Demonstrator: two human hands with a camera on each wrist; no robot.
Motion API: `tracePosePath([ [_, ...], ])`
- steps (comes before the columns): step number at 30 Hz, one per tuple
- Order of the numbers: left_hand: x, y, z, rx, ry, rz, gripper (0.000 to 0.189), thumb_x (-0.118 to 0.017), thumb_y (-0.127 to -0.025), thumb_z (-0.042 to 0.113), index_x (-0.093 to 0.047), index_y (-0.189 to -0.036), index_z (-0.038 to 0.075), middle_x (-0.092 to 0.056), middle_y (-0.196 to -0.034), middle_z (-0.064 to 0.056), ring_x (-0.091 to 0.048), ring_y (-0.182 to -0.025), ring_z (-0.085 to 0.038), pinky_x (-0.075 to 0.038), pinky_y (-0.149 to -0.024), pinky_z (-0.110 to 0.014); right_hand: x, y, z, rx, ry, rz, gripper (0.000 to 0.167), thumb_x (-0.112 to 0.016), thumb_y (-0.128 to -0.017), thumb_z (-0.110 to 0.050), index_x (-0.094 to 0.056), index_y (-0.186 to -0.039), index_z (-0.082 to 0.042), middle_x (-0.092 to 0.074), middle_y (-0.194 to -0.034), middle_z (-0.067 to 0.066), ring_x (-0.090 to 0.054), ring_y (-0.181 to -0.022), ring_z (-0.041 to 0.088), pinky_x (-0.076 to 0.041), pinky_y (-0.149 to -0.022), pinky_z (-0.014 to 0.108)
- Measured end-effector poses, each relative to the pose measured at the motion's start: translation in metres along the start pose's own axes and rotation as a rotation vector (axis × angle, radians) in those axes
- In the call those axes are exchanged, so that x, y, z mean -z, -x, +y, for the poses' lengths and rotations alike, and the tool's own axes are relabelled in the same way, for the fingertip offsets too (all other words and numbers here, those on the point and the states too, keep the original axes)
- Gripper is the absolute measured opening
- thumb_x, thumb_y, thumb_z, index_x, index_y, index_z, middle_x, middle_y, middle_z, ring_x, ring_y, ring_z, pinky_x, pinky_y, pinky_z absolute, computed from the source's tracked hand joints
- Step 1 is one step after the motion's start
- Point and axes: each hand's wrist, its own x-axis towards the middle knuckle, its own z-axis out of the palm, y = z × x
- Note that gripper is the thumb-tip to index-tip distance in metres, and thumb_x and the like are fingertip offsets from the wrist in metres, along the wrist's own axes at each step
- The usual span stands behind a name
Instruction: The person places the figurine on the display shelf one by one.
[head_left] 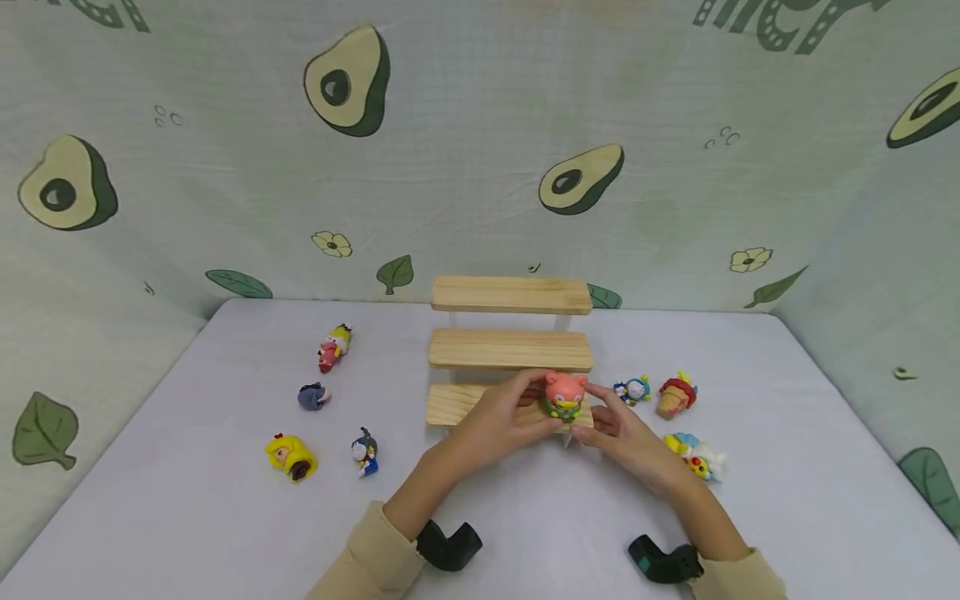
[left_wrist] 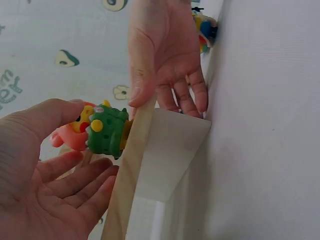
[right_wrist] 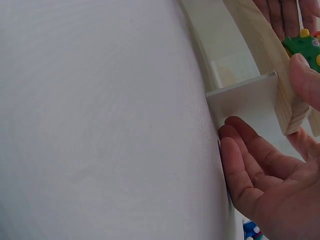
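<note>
A pink-headed toy figurine (head_left: 566,393) with a green body and yellow muzzle is at the right end of the stand's lowest wooden shelf (head_left: 456,403). My left hand (head_left: 501,418) holds it from the left; in the left wrist view, the thumb (left_wrist: 60,111) lies by its face and the fingers (left_wrist: 75,185) spread on the other side. My right hand (head_left: 626,433) is at the shelf's right end, index finger close to the figurine's head. In the right wrist view, its thumb (right_wrist: 304,77) lies against the shelf's edge and the other fingers sit loosely bent below.
Two higher shelves (head_left: 510,348) rise behind. Left on the white table (head_left: 187,508) lie several figurines, among them a yellow-hooded one (head_left: 291,457) and a blue-and-white one (head_left: 365,452). At the right are a red-capped figurine (head_left: 677,395), a small blue one (head_left: 632,390) and a white-and-yellow one (head_left: 696,456).
</note>
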Motion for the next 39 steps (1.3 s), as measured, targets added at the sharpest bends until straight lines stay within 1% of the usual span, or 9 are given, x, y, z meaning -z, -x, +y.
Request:
tracePosePath([
  [8,0.018,0.008,0.011,0.057,0.001,0.036,0.051,-0.066,-0.087,0.021,-0.046,-0.132,0.013,-0.053,-0.131,-0.003,-0.056,-0.114,-0.02,-0.045,-0.097,-0.032,0.001,0.001,0.0,-0.001,0.017,0.008,0.07,-0.06,-0.091,-0.025,-0.018,-0.146,-0.013,-0.05,-0.128,0.023,-0.053,-0.107,0.024,-0.045,-0.089,0.034],
  [10,0.023,0.009,0.014,0.038,-0.011,0.059,0.049,-0.067,-0.086,0.02,-0.048,-0.131,0.011,-0.053,-0.129,-0.004,-0.056,-0.113,-0.021,-0.045,-0.096,-0.033,0.0,0.001,0.001,0.0,0.015,0.008,0.07,-0.06,-0.091,-0.025,-0.019,-0.146,-0.013,-0.051,-0.127,0.022,-0.053,-0.106,0.023,-0.045,-0.088,0.033],
  [15,0.033,0.016,0.019,-0.057,-0.038,0.127,0.043,-0.067,-0.086,0.015,-0.052,-0.125,0.006,-0.056,-0.124,-0.007,-0.057,-0.111,-0.022,-0.046,-0.095,-0.033,-0.002,0.002,0.002,-0.012,0.016,0.008,0.07,-0.06,-0.091,-0.025,-0.018,-0.146,-0.013,-0.05,-0.128,0.022,-0.053,-0.107,0.024,-0.045,-0.089,0.034],
  [17,0.037,0.02,0.02,-0.081,-0.049,0.154,0.041,-0.067,-0.085,0.014,-0.054,-0.123,0.006,-0.057,-0.122,-0.007,-0.057,-0.11,-0.022,-0.046,-0.095,-0.032,-0.002,0.002,0.002,-0.017,0.02,0.012,0.071,-0.06,-0.09,-0.026,-0.018,-0.146,-0.013,-0.049,-0.128,0.023,-0.053,-0.108,0.024,-0.045,-0.09,0.035],
  [23,0.057,0.039,0.024,-0.095,-0.131,0.24,0.037,-0.068,-0.084,0.014,-0.057,-0.12,0.011,-0.06,-0.117,-0.001,-0.058,-0.105,-0.016,-0.047,-0.092,-0.03,-0.002,0.001,0.001,-0.014,0.03,0.021,0.071,-0.061,-0.09,-0.026,-0.018,-0.146,-0.014,-0.05,-0.128,0.022,-0.053,-0.108,0.025,-0.045,-0.089,0.035],
  [28,0.076,0.06,0.018,-0.058,-0.214,0.276,0.037,-0.068,-0.085,0.015,-0.057,-0.121,0.015,-0.06,-0.116,0.002,-0.057,-0.106,-0.012,-0.048,-0.091,-0.029,-0.002,0.0,0.002,-0.005,0.02,0.017,0.071,-0.061,-0.09,-0.025,-0.018,-0.146,-0.013,-0.049,-0.128,0.023,-0.053,-0.107,0.025,-0.045,-0.089,0.034],
  [31,0.087,0.073,0.012,-0.018,-0.276,0.309,0.038,-0.068,-0.084,0.016,-0.057,-0.12,0.016,-0.06,-0.115,0.004,-0.058,-0.106,-0.012,-0.049,-0.089,-0.029,-0.003,0.0,0.002,-0.004,0.012,0.012,0.071,-0.061,-0.09,-0.024,-0.018,-0.146,-0.012,-0.049,-0.129,0.024,-0.052,-0.108,0.025,-0.045,-0.089,0.034],
  [34,0.096,0.086,0.005,0.032,-0.305,0.341,0.037,-0.068,-0.085,0.017,-0.057,-0.121,0.014,-0.061,-0.115,0.001,-0.059,-0.104,-0.013,-0.051,-0.086,-0.031,-0.002,0.0,0.002,-0.005,0.017,0.019,0.071,-0.061,-0.09,-0.024,-0.018,-0.146,-0.012,-0.05,-0.128,0.024,-0.053,-0.109,0.025,-0.046,-0.089,0.034],
  [39,0.107,0.105,-0.005,0.15,-0.315,0.384,0.037,-0.067,-0.086,0.018,-0.057,-0.12,0.012,-0.062,-0.111,0.0,-0.059,-0.099,-0.015,-0.052,-0.08,-0.027,-0.003,-0.001,0.002,-0.005,0.022,0.022,0.071,-0.061,-0.09,-0.024,-0.018,-0.145,-0.013,-0.051,-0.126,0.024,-0.053,-0.107,0.025,-0.046,-0.088,0.032],
])
